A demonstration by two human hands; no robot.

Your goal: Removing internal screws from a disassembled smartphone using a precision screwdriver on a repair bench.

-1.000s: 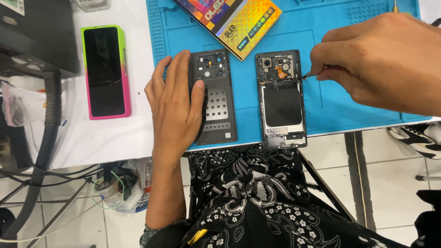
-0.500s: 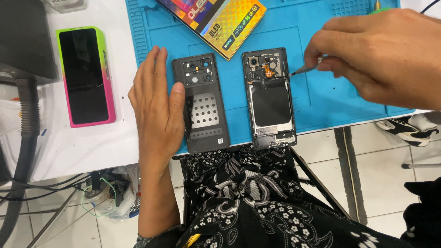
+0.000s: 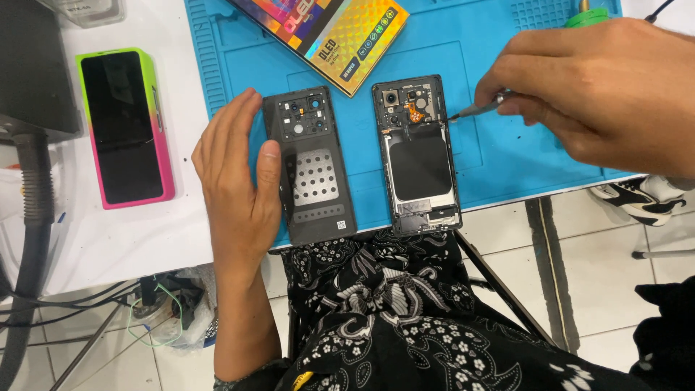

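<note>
Your right hand [image 3: 586,87] is pinched shut on the screwdriver [image 3: 474,110], tip at the opened phone [image 3: 418,156]; those bare internals look fragile, so grip its edges only. Your left hand [image 3: 235,181] lies flat and open, thumb on the light, thin back cover [image 3: 310,165].

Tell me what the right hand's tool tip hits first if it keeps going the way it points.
The right hand aims its tool leftward; the tip sits at the opened phone, by its right edge, so it would likely meet that edge first. Whether they already touch is unclear.

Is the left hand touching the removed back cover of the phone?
Touching. The head view shows the left hand lying flat, its thumb resting on the back cover.
</note>
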